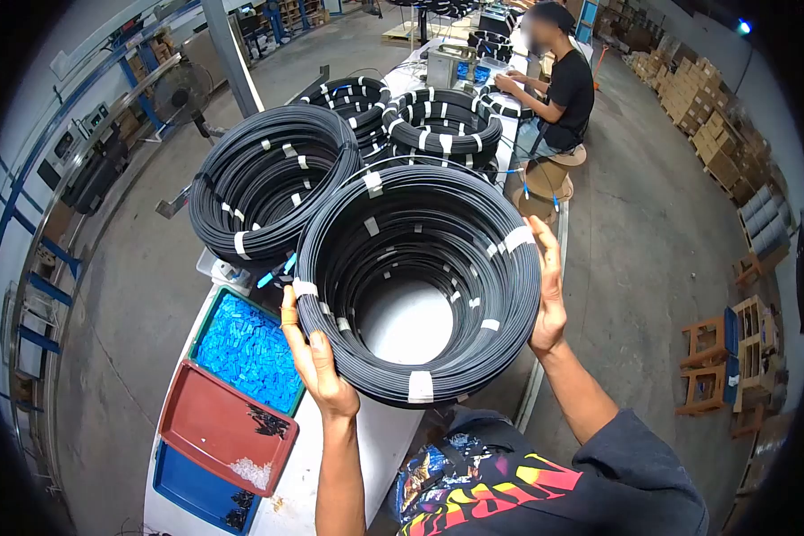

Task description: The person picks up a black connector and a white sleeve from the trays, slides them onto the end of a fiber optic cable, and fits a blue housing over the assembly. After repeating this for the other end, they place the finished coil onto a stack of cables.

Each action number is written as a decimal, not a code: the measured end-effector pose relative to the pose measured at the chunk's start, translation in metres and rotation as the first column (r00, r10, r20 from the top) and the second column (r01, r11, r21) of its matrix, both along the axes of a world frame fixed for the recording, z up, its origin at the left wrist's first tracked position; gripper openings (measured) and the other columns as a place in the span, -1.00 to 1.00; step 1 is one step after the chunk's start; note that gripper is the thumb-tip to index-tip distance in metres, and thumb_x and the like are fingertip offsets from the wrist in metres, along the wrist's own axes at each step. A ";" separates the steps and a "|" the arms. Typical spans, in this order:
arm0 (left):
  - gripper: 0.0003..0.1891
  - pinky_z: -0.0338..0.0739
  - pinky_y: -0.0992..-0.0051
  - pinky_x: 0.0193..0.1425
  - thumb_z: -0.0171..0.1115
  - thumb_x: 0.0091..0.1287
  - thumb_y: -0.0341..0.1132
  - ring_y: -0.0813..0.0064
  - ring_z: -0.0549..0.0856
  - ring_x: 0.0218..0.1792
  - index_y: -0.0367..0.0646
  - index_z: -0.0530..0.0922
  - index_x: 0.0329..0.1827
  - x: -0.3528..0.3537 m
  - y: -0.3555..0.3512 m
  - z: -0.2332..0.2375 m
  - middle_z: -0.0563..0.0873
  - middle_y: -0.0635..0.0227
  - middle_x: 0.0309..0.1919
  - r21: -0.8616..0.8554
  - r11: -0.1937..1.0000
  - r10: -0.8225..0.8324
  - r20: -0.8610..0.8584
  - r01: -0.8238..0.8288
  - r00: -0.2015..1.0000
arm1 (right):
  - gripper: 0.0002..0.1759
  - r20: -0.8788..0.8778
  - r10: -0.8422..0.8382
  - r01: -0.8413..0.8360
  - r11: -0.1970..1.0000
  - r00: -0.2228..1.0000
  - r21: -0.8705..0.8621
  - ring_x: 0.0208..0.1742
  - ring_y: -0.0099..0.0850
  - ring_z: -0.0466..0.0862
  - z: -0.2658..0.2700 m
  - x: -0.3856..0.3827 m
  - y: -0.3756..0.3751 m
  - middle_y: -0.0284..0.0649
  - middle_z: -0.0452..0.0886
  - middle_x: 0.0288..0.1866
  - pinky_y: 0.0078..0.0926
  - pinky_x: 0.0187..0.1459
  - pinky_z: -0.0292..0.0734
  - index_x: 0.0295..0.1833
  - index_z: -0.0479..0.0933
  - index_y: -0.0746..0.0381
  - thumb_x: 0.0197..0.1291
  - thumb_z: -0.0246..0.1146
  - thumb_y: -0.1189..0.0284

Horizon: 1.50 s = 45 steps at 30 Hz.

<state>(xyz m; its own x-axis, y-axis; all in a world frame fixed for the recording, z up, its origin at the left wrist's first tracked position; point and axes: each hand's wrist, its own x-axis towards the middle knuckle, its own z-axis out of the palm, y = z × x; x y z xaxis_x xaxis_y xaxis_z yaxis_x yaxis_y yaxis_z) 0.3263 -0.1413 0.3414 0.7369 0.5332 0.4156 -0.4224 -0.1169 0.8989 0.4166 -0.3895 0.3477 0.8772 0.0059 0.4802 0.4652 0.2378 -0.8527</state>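
Observation:
A tall stack of black cable coils (420, 380), bound with strips of white tape, stands in front of me at the table's edge. My left hand (317, 357) presses on its left side, with the thumb toward me. On the opposite side, my right hand (548, 290) grips the outer wall near a white tape strip, fingers pointing up. Both palms lie against the coils, and the far fingertips are partly hidden. Through the middle of the stack the white tabletop shows. Blue connectors (279, 272) on a cable end stick out beside my left hand.
Left of my arm lie a green tray of blue connector parts (246, 344), a red tray (201, 406) and a blue tray (188, 482). More coil stacks (232, 223) stand behind. Farther along the table a person (570, 85) works with a coil. Stools (706, 353) stand right.

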 end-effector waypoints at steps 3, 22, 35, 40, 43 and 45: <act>-0.30 0.08 0.20 0.66 -0.20 0.62 -0.05 0.21 0.31 0.56 -0.44 0.14 0.63 -0.007 0.006 -0.026 0.30 0.02 0.57 0.193 0.969 0.153 0.029 -0.156 0.988 | 0.06 0.071 -0.083 0.092 0.986 0.994 -0.141 0.73 -0.13 0.07 -0.013 -0.009 -0.012 0.12 0.08 0.70 -0.11 0.67 -0.08 0.67 -0.05 0.43 0.48 -0.06 -0.26; -0.12 0.05 0.25 0.66 -0.32 0.60 0.30 0.20 0.23 0.60 -0.33 0.05 0.68 -0.004 -0.010 -0.067 0.23 0.05 0.60 -0.262 0.965 0.016 0.048 -0.003 0.999 | 0.02 -0.072 -0.017 0.029 0.984 0.997 0.178 0.67 -0.20 0.16 -0.037 -0.024 0.004 -0.07 0.11 0.69 -0.12 0.65 0.00 0.70 -0.04 0.29 0.52 -0.28 -0.34; -0.22 -0.19 -0.05 0.69 -0.39 0.62 0.31 0.11 0.13 0.68 -0.01 0.09 0.72 -0.114 0.017 -0.123 0.16 0.15 0.70 -0.325 0.893 0.251 -0.215 -0.311 0.944 | -0.61 -0.929 -0.034 0.178 0.983 0.368 0.034 -0.09 -0.40 0.53 -0.135 -0.090 -0.070 -0.34 0.61 -0.02 -0.24 -0.04 0.30 0.04 0.54 0.01 0.48 0.04 -0.04; -0.23 0.08 -0.07 0.62 -0.34 0.61 0.35 0.08 0.32 0.59 0.07 0.15 0.70 -0.204 0.008 -0.172 0.20 0.21 0.69 -0.377 0.825 0.276 -0.379 -0.420 0.883 | -0.72 -0.989 0.138 -0.273 0.955 0.053 0.119 -0.15 -0.40 0.61 -0.134 -0.128 -0.047 -0.26 0.68 -0.05 -0.37 -0.14 0.46 0.08 0.53 0.13 0.51 0.12 0.17; -0.25 0.23 -0.05 0.53 -0.28 0.61 0.32 0.05 0.45 0.48 0.03 0.18 0.68 -0.262 -0.005 -0.201 0.24 0.20 0.66 -0.393 0.711 0.327 -0.549 -0.583 0.769 | -0.74 -0.983 0.171 -0.570 0.814 0.059 0.108 -0.15 -0.46 0.63 -0.135 -0.133 -0.016 -0.29 0.69 -0.05 -0.49 -0.15 0.46 0.09 0.53 0.12 0.49 0.21 0.19; -0.25 0.34 0.01 0.43 -0.23 0.61 0.33 0.08 0.53 0.41 0.01 0.22 0.66 -0.296 -0.013 -0.214 0.27 0.22 0.65 -0.416 0.618 0.317 -0.644 -0.667 0.696 | -0.74 -0.980 0.187 -0.707 0.703 0.072 0.082 -0.16 -0.49 0.63 -0.139 -0.132 0.004 -0.31 0.70 -0.05 -0.55 -0.15 0.46 0.09 0.53 0.12 0.48 0.26 0.20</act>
<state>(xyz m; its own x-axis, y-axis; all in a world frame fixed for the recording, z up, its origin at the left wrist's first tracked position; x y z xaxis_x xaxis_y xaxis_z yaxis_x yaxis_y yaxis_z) 0.0306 -0.1543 0.1276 0.2678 0.8622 -0.4301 0.0235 0.4404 0.8975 0.2846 -0.3852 0.2086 0.3971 0.4979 -0.7710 -0.7348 -0.3308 -0.5921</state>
